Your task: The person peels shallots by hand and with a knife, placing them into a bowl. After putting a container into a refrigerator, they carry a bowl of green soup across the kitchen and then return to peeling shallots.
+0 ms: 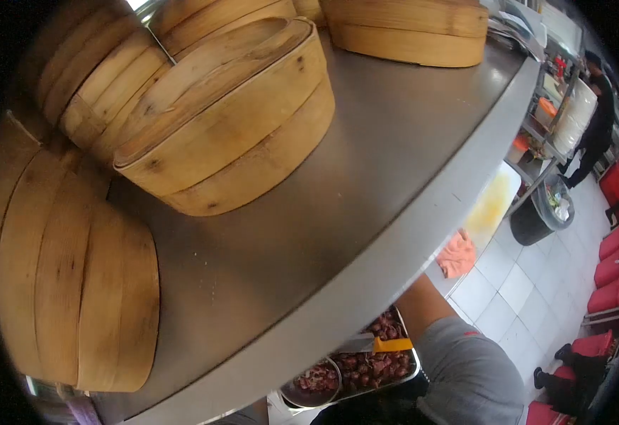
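Neither hand can be seen: the right hand is hidden under the front edge of the steel shelf (366,184), so I cannot tell whether it is spread or gripping, and the left hand is out of frame. Only the bare right forearm (423,304) and its grey sleeve (469,368) show, reaching up and left beneath that edge. At the shelf's left end a stack of bamboo steamers (76,283) lies on its side. Behind it, at the back left corner, more steamers (104,78) lean together. A tilted pair of steamers (231,127) rests just to their right, near the middle. Another steamer (409,32) sits flat at the back right. Below the front edge, a round metal bowl (292,398) holds dark red meat. Just beside it on the right, a steel tray (417,365) holds more of the meat (373,368). A yellow-handled blade (387,345) lies across this tray, close to the forearm; whether fingers touch it is hidden. Further right, an orange cloth (457,255) lies at the near end of a pale cutting board (490,205). Beyond are a dark bin (536,216) on the white tiled floor (529,283), red stools (610,262), and a person in dark clothes (593,120).
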Available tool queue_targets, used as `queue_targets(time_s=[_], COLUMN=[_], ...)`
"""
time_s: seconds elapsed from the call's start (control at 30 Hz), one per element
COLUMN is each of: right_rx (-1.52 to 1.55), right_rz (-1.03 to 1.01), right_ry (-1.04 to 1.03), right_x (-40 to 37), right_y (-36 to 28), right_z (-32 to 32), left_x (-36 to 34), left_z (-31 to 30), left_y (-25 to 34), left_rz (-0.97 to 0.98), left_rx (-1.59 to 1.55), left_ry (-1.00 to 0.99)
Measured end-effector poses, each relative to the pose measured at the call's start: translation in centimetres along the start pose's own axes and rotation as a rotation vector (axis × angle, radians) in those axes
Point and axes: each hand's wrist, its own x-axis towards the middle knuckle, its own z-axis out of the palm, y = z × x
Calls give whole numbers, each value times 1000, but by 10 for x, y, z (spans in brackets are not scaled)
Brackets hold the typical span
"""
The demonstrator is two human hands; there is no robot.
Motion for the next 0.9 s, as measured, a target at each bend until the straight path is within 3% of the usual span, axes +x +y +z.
queue_targets(time_s=[0.33,0.37,0.4,0.53,0.6,0.67,0.73,0.77,0.9], right_rx=[-11,-166,-68,-129,-85,-131,-58,-71,-41], right_rz=[-28,94,55,21,26,22,-23,-35,-78], right_ry=[188,256,243,414,492,589,665,698,838], right_x=[-87,-101,-108,-199,-237,-283,-337,-359,-463], right_y=[-33,-41,-32,-52,-55,-55,-62,-61,-65], right_z=[11,7,2,-6,-14,-20,-18,-22,-25], left_x=[-77,-86,-101,-173,-217,-241,-265,-268,-372], left_z=[15,19,22,35,44,48,47,56,61], left_y=[22,17,21,44,65,56,54,27,53], left_rz=[-35,-50,-62,-191,-286,-283,-338,-234,-279], left_rx=[44,52,50,-27,128,71,239,109,61], left_ry=[-154,-184,-215,-492,-537,-577,-779,-772,-897])
